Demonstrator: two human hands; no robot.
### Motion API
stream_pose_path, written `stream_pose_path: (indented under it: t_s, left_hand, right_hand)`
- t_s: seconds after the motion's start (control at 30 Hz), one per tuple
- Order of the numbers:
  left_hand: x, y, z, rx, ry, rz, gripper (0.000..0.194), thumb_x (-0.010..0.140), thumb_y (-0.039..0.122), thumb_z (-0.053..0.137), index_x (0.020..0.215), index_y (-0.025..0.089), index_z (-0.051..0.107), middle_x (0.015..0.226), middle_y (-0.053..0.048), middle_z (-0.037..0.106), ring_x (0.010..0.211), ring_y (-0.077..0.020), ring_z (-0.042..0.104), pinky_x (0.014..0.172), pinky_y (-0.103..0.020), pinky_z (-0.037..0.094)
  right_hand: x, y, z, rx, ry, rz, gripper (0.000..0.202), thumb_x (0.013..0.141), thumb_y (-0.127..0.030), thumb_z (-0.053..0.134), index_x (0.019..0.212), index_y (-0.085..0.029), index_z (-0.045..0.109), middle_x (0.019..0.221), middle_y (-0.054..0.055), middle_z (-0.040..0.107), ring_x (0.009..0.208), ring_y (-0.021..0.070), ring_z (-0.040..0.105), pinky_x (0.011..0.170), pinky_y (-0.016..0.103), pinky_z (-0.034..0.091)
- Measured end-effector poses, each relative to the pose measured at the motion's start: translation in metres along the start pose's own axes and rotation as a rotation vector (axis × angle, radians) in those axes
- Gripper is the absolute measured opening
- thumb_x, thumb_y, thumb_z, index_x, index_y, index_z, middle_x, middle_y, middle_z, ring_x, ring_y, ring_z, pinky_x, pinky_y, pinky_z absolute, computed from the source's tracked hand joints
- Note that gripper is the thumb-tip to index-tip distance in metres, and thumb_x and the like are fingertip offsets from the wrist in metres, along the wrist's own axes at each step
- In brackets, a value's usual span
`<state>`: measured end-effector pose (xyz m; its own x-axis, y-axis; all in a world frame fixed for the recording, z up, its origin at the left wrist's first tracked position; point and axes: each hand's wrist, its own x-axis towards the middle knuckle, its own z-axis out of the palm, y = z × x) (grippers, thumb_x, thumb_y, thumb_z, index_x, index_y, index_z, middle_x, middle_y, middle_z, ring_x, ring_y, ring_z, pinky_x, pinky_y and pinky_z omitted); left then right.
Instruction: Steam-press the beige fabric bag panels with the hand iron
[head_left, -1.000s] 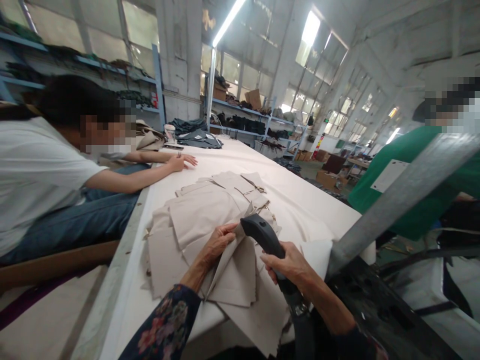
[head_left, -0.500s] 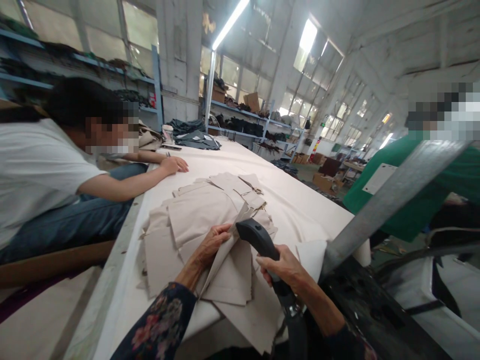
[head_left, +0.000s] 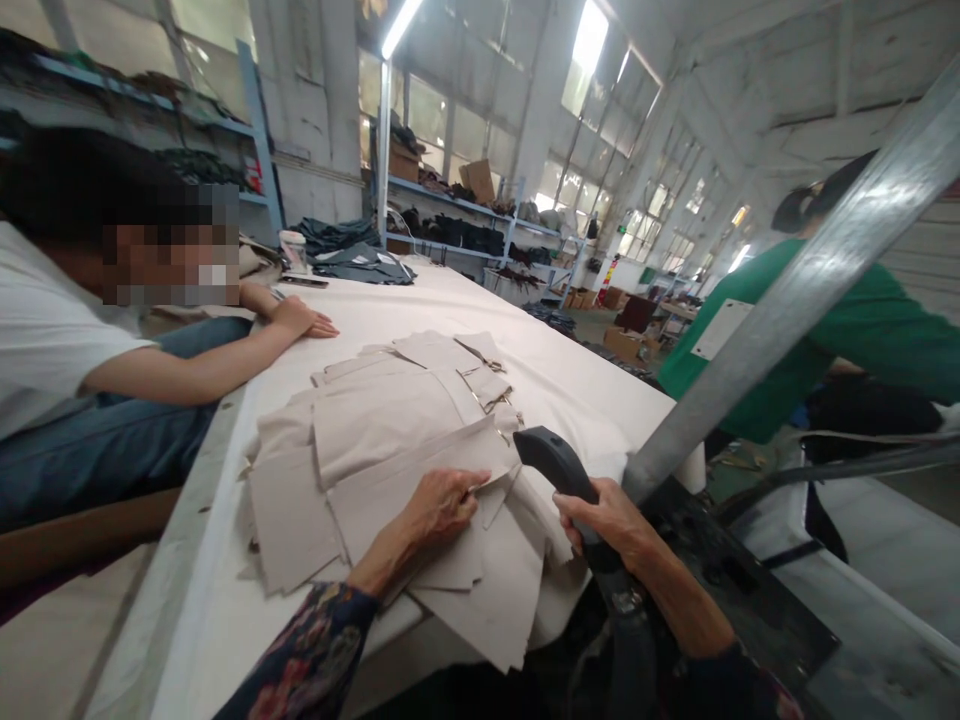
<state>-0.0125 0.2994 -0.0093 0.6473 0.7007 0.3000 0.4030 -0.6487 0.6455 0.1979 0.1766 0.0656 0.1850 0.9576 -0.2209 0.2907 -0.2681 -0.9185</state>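
My left hand [head_left: 444,505] is closed on the edge of a beige fabric piece [head_left: 420,455], which lies almost flat over a heap of similar pieces. Curled around a black vacuum hose handle [head_left: 581,490], my right hand [head_left: 611,525] holds it just right of the heap. The curved head of the handle points left, apart from the fabric in my left hand. More beige fabric pieces [head_left: 294,515] overlap around and beneath my left hand, some with gold-coloured metal bits at their far right edges.
The heap rests on a long table with a pale cover [head_left: 450,300]. A co-worker in a white top [head_left: 52,340] leans over its left edge. A slanted metal post [head_left: 787,270] rises at right, before a person in green [head_left: 840,320]. Dark folded cloth [head_left: 360,262] lies at the back.
The fabric piece that stood raised against the nozzle now lies down on the heap. The vacuum handle has come away to the right. The view has shifted slightly.
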Motion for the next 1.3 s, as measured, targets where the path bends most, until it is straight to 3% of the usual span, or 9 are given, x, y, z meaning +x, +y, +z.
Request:
stream_pose_path:
  t_s: [0.07, 0.17, 0.23, 0.33, 0.57, 0.7, 0.87, 1.07, 1.3]
  left_hand:
    - [0.000, 0.001, 0.001, 0.092, 0.066, -0.013, 0.028, 0.076, 0.019, 0.051, 0.094, 0.021, 0.073, 0.067, -0.004, 0.068, 0.061, -0.0163, 0.058, 0.063, -0.025, 0.041]
    - [0.004, -0.004, -0.003, 0.251, 0.281, -0.107, 0.034, 0.088, 0.024, 0.039, 0.105, 0.013, 0.067, 0.087, -0.011, 0.066, 0.076, -0.0206, 0.059, 0.073, -0.031, 0.043]
    - [0.008, -0.009, -0.005, 0.359, 0.414, -0.163, 0.037, 0.089, 0.022, 0.039, 0.117, 0.008, 0.059, 0.106, -0.018, 0.060, 0.094, -0.0274, 0.055, 0.084, -0.039, 0.041]
    - [0.011, -0.018, -0.006, 0.471, 0.484, -0.182, 0.036, 0.085, 0.020, 0.046, 0.117, 0.008, 0.056, 0.111, -0.019, 0.057, 0.105, -0.0317, 0.050, 0.091, -0.045, 0.037]
    - [0.012, -0.026, 0.000, 0.546, 0.467, -0.151, 0.026, 0.085, 0.017, 0.050, 0.110, 0.015, 0.057, 0.100, -0.010, 0.059, 0.095, -0.0248, 0.055, 0.085, -0.035, 0.043]
    - [0.011, -0.024, 0.000, 0.580, 0.450, -0.157, 0.030, 0.087, 0.027, 0.051, 0.114, 0.014, 0.052, 0.097, -0.009, 0.059, 0.088, -0.0232, 0.057, 0.078, -0.032, 0.046]
    - [0.005, -0.014, 0.005, 0.666, 0.349, -0.067, 0.023, 0.090, 0.018, 0.043, 0.110, 0.015, 0.055, 0.092, -0.009, 0.060, 0.081, -0.0227, 0.058, 0.067, -0.032, 0.045]
    - [-0.007, 0.000, 0.023, 0.729, 0.123, 0.212, 0.039, 0.087, 0.006, 0.043, 0.125, 0.009, 0.051, 0.099, -0.011, 0.063, 0.089, -0.0240, 0.058, 0.075, -0.034, 0.046]
    - [-0.012, 0.003, 0.036, 0.722, 0.019, 0.330, 0.035, 0.085, 0.004, 0.043, 0.117, 0.007, 0.056, 0.101, -0.013, 0.064, 0.087, -0.0240, 0.059, 0.073, -0.036, 0.047]
  right_hand:
    - [-0.007, 0.009, -0.002, -0.010, -0.006, 0.011, 0.031, 0.072, -0.042, 0.065, 0.068, -0.013, 0.054, 0.047, -0.001, 0.055, 0.038, 0.0097, 0.049, 0.038, 0.020, 0.039]
    - [-0.009, 0.014, -0.002, -0.038, -0.036, 0.016, 0.031, 0.074, -0.042, 0.063, 0.066, -0.013, 0.055, 0.045, -0.001, 0.054, 0.037, 0.0096, 0.049, 0.038, 0.020, 0.039]
    - [-0.005, 0.012, 0.001, -0.048, -0.065, 0.018, 0.030, 0.075, -0.040, 0.062, 0.066, -0.013, 0.055, 0.044, -0.001, 0.054, 0.037, 0.0095, 0.049, 0.038, 0.020, 0.039]
    - [0.007, 0.006, 0.009, -0.040, -0.115, -0.003, 0.027, 0.074, -0.039, 0.063, 0.067, -0.013, 0.056, 0.046, -0.001, 0.055, 0.038, 0.0095, 0.049, 0.038, 0.020, 0.040]
    - [0.056, -0.005, 0.037, -0.059, -0.190, -0.016, 0.026, 0.072, -0.036, 0.064, 0.062, -0.013, 0.056, 0.045, -0.001, 0.054, 0.037, 0.0093, 0.048, 0.036, 0.020, 0.040]
    - [0.067, -0.010, 0.038, -0.010, -0.176, -0.080, 0.030, 0.074, -0.039, 0.064, 0.062, -0.014, 0.055, 0.044, -0.001, 0.053, 0.038, 0.0096, 0.049, 0.038, 0.020, 0.041]
    - [0.052, -0.010, 0.022, 0.059, -0.100, -0.101, 0.033, 0.072, -0.043, 0.068, 0.067, -0.014, 0.055, 0.050, -0.001, 0.056, 0.039, 0.0087, 0.049, 0.038, 0.019, 0.041]
    - [0.020, -0.005, -0.009, 0.032, 0.057, -0.017, 0.033, 0.070, -0.043, 0.068, 0.066, -0.014, 0.054, 0.046, -0.001, 0.054, 0.038, 0.0096, 0.049, 0.039, 0.021, 0.042]
    - [-0.018, -0.012, -0.026, -0.171, -0.001, -0.018, 0.031, 0.074, -0.041, 0.064, 0.063, -0.013, 0.056, 0.046, 0.000, 0.055, 0.039, 0.0099, 0.049, 0.041, 0.021, 0.040]
